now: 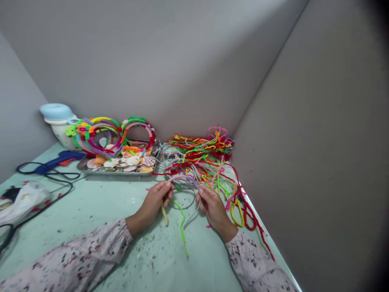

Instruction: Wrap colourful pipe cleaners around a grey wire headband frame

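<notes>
My left hand (156,200) and my right hand (212,207) together hold a bent wire frame (185,180) wrapped in lilac pipe cleaner. A yellow pipe cleaner (164,213) dangles below my left fingers. A green pipe cleaner (182,225) hangs down between my hands. Just beyond them lies a tangled heap of multicoloured pipe cleaners (200,158) and grey wire. Whether the green strand is attached to the frame cannot be told.
A metal tray (117,172) of seashells stands at the back, with colourful pipe-cleaner hoops (100,136) behind it. A blue glue gun (57,162) and black cord lie left, near a plastic bag (22,202). Grey walls bound the pale green table (91,202).
</notes>
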Tool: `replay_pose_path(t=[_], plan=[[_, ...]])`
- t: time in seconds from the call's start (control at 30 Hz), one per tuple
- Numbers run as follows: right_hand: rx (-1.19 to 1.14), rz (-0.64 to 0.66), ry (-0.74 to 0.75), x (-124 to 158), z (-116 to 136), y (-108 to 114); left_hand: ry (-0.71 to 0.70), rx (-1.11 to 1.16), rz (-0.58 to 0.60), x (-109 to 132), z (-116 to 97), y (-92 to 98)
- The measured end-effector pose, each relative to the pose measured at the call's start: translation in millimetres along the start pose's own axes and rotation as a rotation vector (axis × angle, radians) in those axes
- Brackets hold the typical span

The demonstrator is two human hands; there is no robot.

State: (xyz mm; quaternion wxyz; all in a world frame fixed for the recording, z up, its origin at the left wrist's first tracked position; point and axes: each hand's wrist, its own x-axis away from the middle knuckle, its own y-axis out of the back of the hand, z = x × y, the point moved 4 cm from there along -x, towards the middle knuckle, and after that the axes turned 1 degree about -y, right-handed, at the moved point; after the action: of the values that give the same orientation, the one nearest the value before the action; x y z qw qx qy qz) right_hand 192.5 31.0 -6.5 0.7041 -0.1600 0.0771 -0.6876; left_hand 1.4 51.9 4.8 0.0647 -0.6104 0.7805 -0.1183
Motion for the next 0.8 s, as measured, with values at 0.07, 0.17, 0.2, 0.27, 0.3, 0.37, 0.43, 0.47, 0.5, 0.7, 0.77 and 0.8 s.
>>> replay_pose_path(t=[0.07, 0.17, 0.2, 0.27, 0.3, 0.37, 0.43, 0.47, 0.5, 0.7, 0.77, 0.8], plan=[[-0.014, -0.017, 0.001, -0.1, 0.4, 0.4, -0.009, 0.017, -0.016, -0.1, -0.2, 0.4], [-0.009, -0.02, 0.012, -0.4, 1.1, 0.7, -0.013, 0.045, -0.04, -0.4, 0.5, 1.5], [0.002, -0.024, 0.015, -0.5, 1.0, 0.9, -0.011, 0.057, -0.048, -0.7, 1.0, 2.0], [0.031, -0.041, 0.016, -0.6, 0.3, 1.6, -0.005, 0.074, -0.055, -1.3, 1.6, 2.4], [0.047, -0.051, 0.019, -0.6, 0.1, 1.9, -0.002, 0.078, -0.051, -1.6, 1.6, 2.1], [0.075, -0.064, 0.031, -0.5, 0.2, 2.1, 0.001, 0.072, -0.038, -1.9, 0.6, 1.1], [0.096, -0.071, 0.043, 0.1, 1.3, 1.7, 0.004, 0.056, -0.029, -1.8, -1.0, 0.0], [0.109, -0.073, 0.043, 0.6, 2.0, 1.1, 0.009, 0.048, -0.028, -1.7, -1.5, -0.4], [0.123, -0.07, 0.04, 1.2, 2.8, 0.2, 0.016, 0.041, -0.03, -1.6, -1.7, -0.5], [0.218, -0.039, 0.027, 6.9, 8.8, -8.4, 0.058, 0.017, -0.045, -3.3, 0.5, 0.2], [0.238, -0.037, 0.032, 7.9, 10.0, -10.9, 0.064, 0.027, -0.051, -4.3, 0.8, 0.3], [0.249, -0.037, 0.033, 7.9, 10.5, -11.6, 0.066, 0.034, -0.055, -4.7, 0.8, 0.3]])
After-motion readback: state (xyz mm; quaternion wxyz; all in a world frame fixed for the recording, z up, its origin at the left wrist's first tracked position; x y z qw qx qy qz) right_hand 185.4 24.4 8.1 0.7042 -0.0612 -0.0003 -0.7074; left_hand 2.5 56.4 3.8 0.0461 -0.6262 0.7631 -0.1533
